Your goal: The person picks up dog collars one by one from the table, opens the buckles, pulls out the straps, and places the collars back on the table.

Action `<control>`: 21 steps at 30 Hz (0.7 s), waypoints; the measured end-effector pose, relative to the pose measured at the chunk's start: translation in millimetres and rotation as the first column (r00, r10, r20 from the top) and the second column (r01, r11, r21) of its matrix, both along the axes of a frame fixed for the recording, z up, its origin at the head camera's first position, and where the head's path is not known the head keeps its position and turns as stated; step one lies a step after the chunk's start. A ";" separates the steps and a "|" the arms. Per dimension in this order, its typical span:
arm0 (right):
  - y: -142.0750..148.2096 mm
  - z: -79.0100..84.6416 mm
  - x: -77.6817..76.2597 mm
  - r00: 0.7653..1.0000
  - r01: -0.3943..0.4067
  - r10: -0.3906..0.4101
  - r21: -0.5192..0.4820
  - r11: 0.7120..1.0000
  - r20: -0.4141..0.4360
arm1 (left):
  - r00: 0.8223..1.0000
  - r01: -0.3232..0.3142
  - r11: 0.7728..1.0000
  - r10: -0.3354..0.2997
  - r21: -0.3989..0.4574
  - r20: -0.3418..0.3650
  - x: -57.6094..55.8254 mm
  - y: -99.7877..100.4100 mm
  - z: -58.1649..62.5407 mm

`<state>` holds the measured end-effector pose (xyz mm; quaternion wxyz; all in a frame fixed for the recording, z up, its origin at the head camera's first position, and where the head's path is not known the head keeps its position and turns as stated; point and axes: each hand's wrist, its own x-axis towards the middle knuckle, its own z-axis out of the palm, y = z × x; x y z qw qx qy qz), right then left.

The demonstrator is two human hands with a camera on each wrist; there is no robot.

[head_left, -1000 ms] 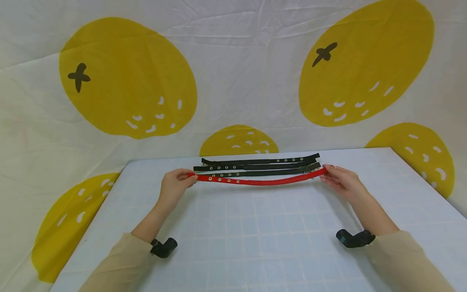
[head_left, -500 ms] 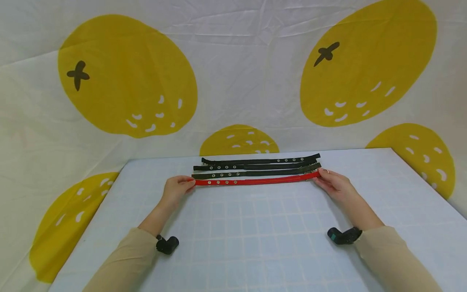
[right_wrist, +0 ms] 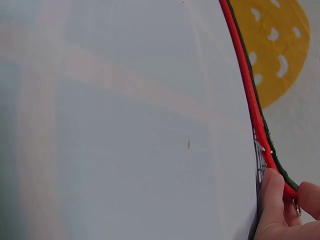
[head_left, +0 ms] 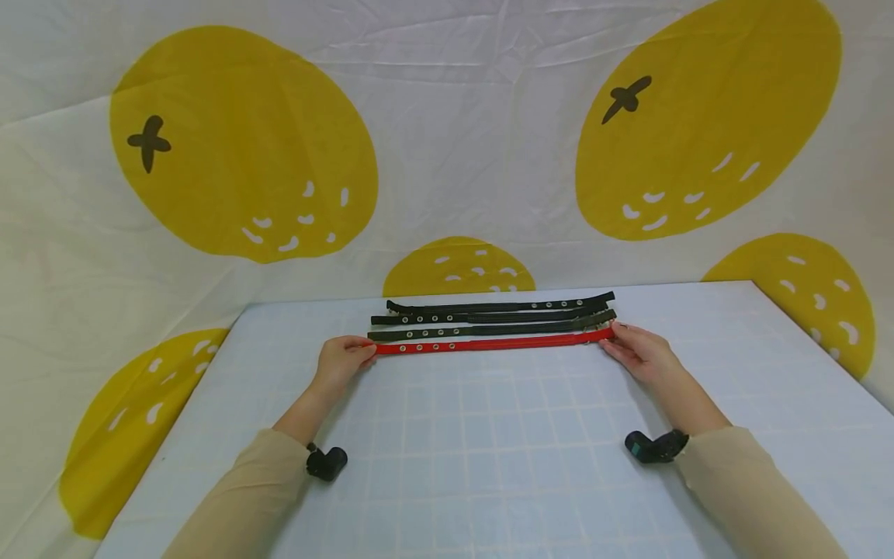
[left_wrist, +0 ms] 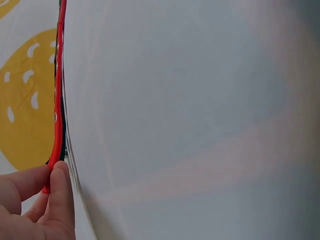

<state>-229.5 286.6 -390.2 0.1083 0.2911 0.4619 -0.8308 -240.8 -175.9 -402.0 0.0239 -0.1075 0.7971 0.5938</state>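
A red collar [head_left: 517,342] with a row of metal eyelets stretches straight from side to side near the back of the table. My left hand [head_left: 341,359] pinches its left end, beside the eyelets, between thumb and fingers. At the other end my right hand [head_left: 642,353] pinches it; a small metal ring [right_wrist: 298,207] shows below those fingers in the right wrist view. Right behind lies a dark green collar [head_left: 496,331], also with eyelets. Farther back are two black collars, one [head_left: 527,317] close behind the other [head_left: 489,307], roughly parallel.
The table [head_left: 482,450] has a pale blue checked cover. Its back edge meets a white cloth backdrop [head_left: 475,140] printed with yellow fruit. A small black camera [head_left: 327,463] is strapped at the left wrist, another [head_left: 655,447] at the right.
The red collar has come down and toward me from over the green one, and its sag has straightened out. Both hands moved with it, still holding its ends; they barely shift in the last half second.
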 end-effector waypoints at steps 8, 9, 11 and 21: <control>-0.3 1.9 -0.4 1.000 0.000 0.000 0.025 1.000 0.008 | 0.999 0.004 0.998 -0.001 -0.058 0.054 -1.6 1.2 -0.7; -0.3 2.6 0.6 1.000 -0.005 0.005 0.029 1.000 0.005 | 0.998 0.008 0.998 -0.004 -0.064 0.058 -1.7 1.0 -0.6; 0.2 4.2 3.5 0.999 -0.032 0.032 0.037 0.999 -0.014 | 0.998 0.019 0.997 -0.014 -0.073 0.065 -2.4 0.0 -0.7; 19.6 11.6 20.8 0.967 -0.225 0.245 0.224 0.948 -0.067 | 0.985 0.166 0.960 -0.151 -0.225 0.080 6.4 -15.8 11.6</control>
